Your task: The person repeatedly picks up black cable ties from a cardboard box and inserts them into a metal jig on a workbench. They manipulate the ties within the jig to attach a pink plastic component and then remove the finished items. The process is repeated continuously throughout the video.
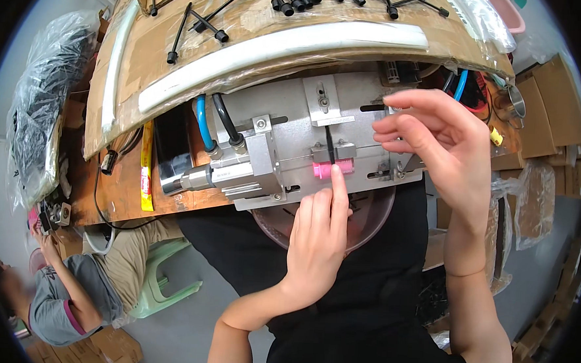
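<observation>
A thin black rod [330, 144] lies in a metal fixture [294, 165], its near end over a pink block [345, 166]. My left hand [317, 242] reaches up from below, its outstretched index fingertip touching the rod's near end at the pink block. The other left fingers are bent and grip nothing visible. To the right, my right hand [437, 140] is raised over the fixture plate, with thumb and fingers curved apart and nothing seen between them. A metal cylinder [232, 175] with blue and black hoses sits at the fixture's left.
Several black rods with knobbed ends [286, 7] lie on a cardboard sheet [244, 54] behind the fixture. Below the fixture's front edge is a clear basin [384, 219]. A yellow packet [147, 167] lies on the wooden bench. Another person [77, 295] works at lower left.
</observation>
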`<state>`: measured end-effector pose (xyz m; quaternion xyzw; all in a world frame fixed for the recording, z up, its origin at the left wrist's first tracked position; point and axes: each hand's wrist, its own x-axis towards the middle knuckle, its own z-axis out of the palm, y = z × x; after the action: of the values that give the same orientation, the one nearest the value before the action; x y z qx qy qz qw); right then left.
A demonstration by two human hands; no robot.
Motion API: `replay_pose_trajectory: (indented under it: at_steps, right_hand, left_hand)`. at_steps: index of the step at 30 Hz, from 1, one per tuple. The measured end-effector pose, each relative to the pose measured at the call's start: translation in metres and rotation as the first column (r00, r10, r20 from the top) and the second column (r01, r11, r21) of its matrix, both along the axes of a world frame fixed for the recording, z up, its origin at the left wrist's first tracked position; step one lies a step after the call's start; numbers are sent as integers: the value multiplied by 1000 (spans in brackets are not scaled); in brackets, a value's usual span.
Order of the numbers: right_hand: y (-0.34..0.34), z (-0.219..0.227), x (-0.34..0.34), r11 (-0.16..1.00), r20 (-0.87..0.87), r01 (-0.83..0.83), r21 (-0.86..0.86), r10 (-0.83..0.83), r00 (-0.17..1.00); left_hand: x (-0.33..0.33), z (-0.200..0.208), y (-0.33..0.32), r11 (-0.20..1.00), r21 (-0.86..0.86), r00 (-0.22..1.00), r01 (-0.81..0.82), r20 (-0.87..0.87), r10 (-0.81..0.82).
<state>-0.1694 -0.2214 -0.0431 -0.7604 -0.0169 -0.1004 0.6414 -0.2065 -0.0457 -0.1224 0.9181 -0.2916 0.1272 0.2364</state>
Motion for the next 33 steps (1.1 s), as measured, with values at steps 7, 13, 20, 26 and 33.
replay_pose_trajectory:
  at_steps: [7,13,20,26,33]
  right_hand:
    - [1,-2,-20,985,94,151,79,-158,983]
    - [-1,6,10,884,470,234,-406,-17,883]
    - [6,44,140,432,552,355,-829,532,641]
    - [11,80,189,599,205,-225,-769,565,799]
    - [-26,88,172,915,171,-360,181,331,928]
  left_hand:
    - [7,-6,-2,995,103,998,11,53,-17]
    - [12,8,5,999,21,998,49,-30,-48]
    - [155,94,40,977,-96,902,-191,376,213]
    - [176,110,61,986,-162,997,32,-66,-43]
    - [134,88,54,958,-283,959,-40,258,116]
